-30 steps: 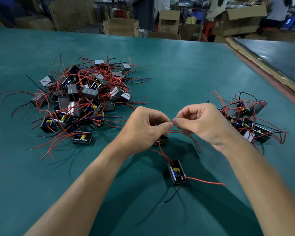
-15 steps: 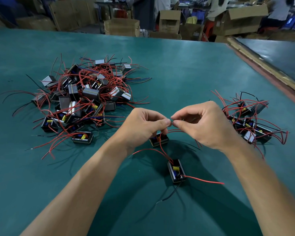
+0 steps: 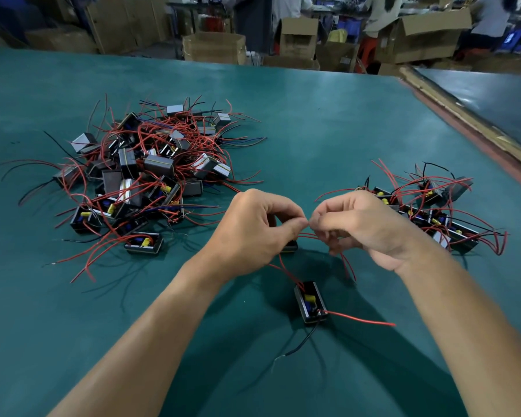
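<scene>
Still, left hand (image 3: 253,227) and right hand (image 3: 364,227) grips pinch red wire ends (image 3: 306,235) together (black module (image 3: 310,302) unmoved).

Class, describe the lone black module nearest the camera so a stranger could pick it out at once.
On the green table, look between the big pile on the left and the smaller pile on the right, nearer than the left hand and right hand. The black module there lies alone, a loose red wire running right and a black wire trailing toward the viewer.
</scene>
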{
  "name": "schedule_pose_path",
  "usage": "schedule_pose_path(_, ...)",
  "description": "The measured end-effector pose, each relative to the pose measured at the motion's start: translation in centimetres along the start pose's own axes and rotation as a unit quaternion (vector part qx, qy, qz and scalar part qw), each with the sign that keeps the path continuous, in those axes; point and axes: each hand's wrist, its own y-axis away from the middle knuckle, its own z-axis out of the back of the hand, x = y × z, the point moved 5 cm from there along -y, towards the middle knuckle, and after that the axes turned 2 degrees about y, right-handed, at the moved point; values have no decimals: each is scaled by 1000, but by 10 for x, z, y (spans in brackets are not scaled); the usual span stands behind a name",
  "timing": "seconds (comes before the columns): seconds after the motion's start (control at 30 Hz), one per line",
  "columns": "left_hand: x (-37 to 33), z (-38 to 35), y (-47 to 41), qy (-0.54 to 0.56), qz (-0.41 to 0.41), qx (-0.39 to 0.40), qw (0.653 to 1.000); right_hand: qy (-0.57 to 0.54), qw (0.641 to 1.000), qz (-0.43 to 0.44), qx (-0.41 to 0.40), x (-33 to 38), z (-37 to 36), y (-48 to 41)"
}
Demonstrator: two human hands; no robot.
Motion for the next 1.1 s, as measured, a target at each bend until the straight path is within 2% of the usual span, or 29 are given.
schedule_pose_path(0.1,6,1,-2,80,48,-2,996,43,993,96,-44,6,4,0)
schedule_pose_path(0.2,9,0,-2,137,97,2,986,117,970,193,-88,12,6,1)
schedule_pose_path(0.3,11,-1,-1,205,150,11,967,156,951,247,-102,14,5,3)
schedule_pose_path(0.47,16,-1,-2,258,209,35,942,176,942,259,-120,15,4,3)
schedule_pose_path(0.83,21,-3,-2,287,234,61,927,195,940,252,-124,17,5,4)
schedule_pose_path(0.97,21,-2,-2,262,214,52,940,198,942,240,-126,17,5,5)
schedule_pose_path(1.1,15,-2,-1,205,144,29,968,152,961,205,-104,17,4,5)
